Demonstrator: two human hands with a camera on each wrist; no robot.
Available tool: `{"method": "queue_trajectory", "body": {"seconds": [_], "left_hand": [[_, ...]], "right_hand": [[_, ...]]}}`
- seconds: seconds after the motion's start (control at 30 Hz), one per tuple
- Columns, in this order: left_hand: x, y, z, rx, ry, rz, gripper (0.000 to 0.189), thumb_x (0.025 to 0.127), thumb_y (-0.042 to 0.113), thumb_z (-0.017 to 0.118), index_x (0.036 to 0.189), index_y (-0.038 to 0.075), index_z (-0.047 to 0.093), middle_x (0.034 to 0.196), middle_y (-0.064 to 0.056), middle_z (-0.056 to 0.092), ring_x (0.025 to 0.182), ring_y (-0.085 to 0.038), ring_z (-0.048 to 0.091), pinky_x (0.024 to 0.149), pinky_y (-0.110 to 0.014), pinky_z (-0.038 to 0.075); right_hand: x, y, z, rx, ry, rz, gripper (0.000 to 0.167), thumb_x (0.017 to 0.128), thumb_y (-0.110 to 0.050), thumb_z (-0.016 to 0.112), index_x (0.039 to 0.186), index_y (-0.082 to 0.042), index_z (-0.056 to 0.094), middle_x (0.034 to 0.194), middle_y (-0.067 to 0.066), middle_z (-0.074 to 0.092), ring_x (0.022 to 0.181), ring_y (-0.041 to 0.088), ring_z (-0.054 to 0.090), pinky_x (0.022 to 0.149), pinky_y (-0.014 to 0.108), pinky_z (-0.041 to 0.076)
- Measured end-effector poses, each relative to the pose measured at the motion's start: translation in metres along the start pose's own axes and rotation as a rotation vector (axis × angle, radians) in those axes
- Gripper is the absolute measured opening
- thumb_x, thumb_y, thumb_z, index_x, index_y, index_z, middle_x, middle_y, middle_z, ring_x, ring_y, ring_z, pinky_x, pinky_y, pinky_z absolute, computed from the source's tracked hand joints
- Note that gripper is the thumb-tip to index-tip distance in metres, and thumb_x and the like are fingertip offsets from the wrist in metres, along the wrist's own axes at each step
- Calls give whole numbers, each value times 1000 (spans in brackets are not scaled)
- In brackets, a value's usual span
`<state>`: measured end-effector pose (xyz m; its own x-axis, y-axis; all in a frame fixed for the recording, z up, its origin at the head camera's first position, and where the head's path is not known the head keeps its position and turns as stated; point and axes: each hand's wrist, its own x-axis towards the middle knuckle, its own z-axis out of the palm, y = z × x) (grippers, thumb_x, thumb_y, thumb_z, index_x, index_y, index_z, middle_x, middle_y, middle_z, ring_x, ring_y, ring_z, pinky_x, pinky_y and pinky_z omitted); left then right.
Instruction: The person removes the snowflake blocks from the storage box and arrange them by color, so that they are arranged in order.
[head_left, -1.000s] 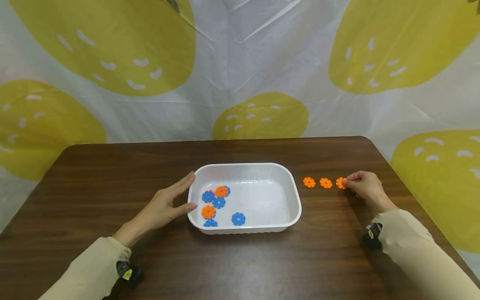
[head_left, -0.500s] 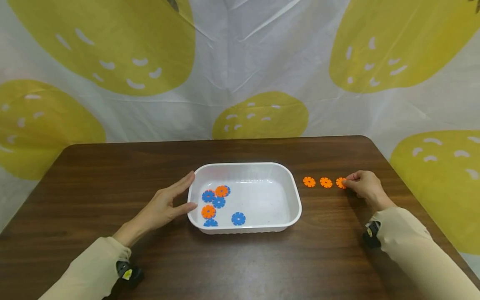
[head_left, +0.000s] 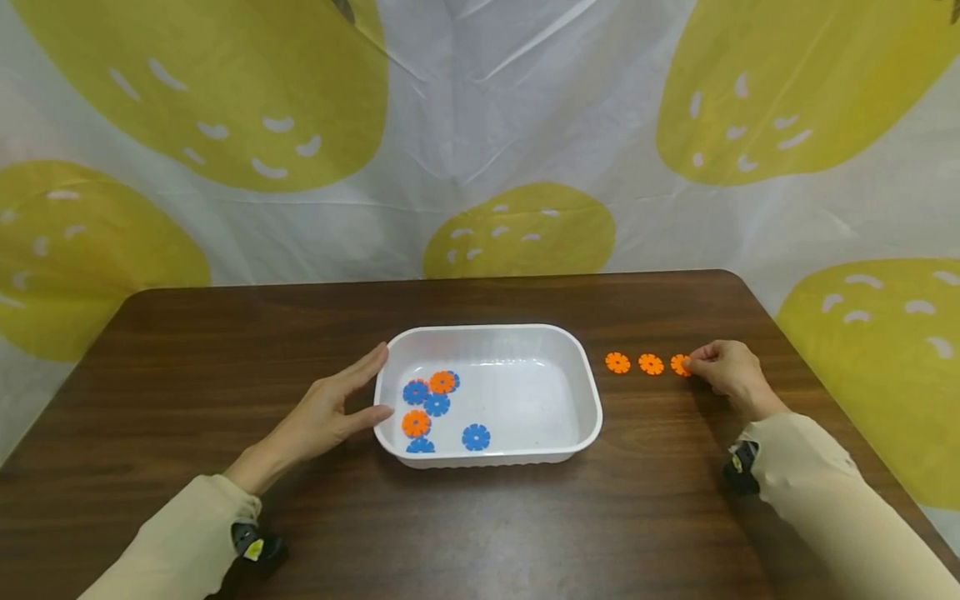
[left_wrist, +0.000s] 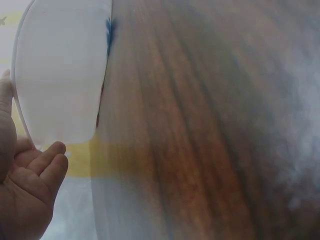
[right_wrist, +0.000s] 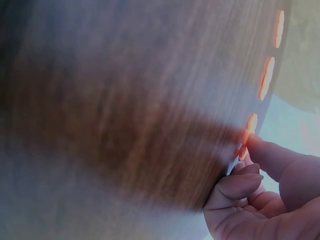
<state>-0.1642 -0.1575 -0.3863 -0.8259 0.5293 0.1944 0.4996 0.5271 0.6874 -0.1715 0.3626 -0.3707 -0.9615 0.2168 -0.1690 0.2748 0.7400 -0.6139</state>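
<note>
In the head view, a white rectangular tray stands mid-table. At its left end my left hand has fingers extended and thumb spread, their tips at the rim. The left wrist view shows that hand beside the tray's wall. Right of the tray, three orange interlocking discs lie in a row. My right hand pinches the edge of the rightmost orange interlocking disc; fingers cover part of it. From the right wrist, the thumb and curled fingers are at that disc.
Inside the tray, several blue discs and orange discs gather mostly at the left, some overlapping. Two more orange discs, a left one and a middle one, lie flat on the brown table. A lemon-patterned cloth hangs behind.
</note>
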Motion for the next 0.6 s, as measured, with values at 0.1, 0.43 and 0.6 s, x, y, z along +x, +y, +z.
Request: {"method": "queue_trajectory", "body": {"seconds": [0.1, 0.43, 0.6], "left_hand": [[0, 0, 0, 1, 5, 4, 77, 84, 27, 71, 147, 7, 30, 153, -12, 26, 138, -33, 31, 107, -49, 33], [1, 0, -1, -4, 1, 4, 77, 84, 28, 71, 147, 7, 30, 153, -12, 26, 138, -32, 31, 107, -48, 32], [0, 0, 0, 2, 4, 5, 77, 84, 27, 71, 147, 7, 30, 153, -12, 27, 137, -32, 32, 107, -48, 33]], "right_hand": [[0, 0, 0, -2, 0, 10, 28, 89, -16, 60, 100, 10, 58, 84, 10, 57, 68, 15, 46, 54, 25, 44], [-1, 1, 1, -9, 28, 1, 31, 89, -17, 62, 100, 11, 58, 84, 12, 59, 64, 13, 47, 51, 25, 44], [-1, 1, 2, -17, 49, -10, 31, 88, -17, 63, 99, 11, 60, 83, 12, 60, 63, 12, 47, 50, 24, 44]]}}
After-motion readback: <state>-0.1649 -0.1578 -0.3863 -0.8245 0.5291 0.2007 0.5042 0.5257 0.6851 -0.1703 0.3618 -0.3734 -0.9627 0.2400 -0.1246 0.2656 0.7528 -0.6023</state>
